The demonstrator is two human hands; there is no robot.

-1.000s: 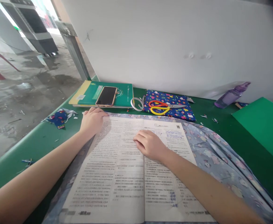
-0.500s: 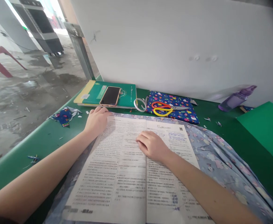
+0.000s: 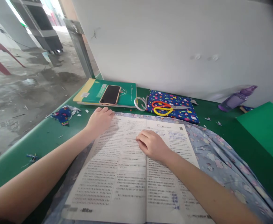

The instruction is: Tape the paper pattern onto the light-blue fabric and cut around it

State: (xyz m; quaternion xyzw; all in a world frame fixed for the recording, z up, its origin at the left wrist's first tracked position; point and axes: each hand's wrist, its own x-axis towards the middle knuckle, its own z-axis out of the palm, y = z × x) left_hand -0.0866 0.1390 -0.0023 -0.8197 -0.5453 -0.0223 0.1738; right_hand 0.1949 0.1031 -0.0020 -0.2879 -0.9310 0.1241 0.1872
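An open printed booklet (image 3: pixel 131 186) lies on a patterned blue-grey cloth (image 3: pixel 217 161), its pages dense with text and some handwriting on the right page. My left hand (image 3: pixel 101 122) rests over the top left corner of the booklet, fingers bent forward and a little apart, tips hidden from me. Near the centre fold, my right hand (image 3: pixel 153 145) lies loosely curled on the paper, with no object visible in it. Just beyond the top edge are scissors (image 3: pixel 163 109) with one red and one yellow handle, and a white ring like a tape roll (image 3: pixel 140 104).
A phone (image 3: pixel 110 95) lies on green and yellow books (image 3: pixel 89 90). The scissors rest on a blue patterned cloth piece (image 3: pixel 188 115). A purple bottle (image 3: pixel 236 99) stands tilted in view by the white wall. Cloth scraps (image 3: pixel 64 115) litter the green table (image 3: pixel 57 133).
My left hand has shifted slightly to the right along the booklet's top left corner. My right hand stays where it was on the page.
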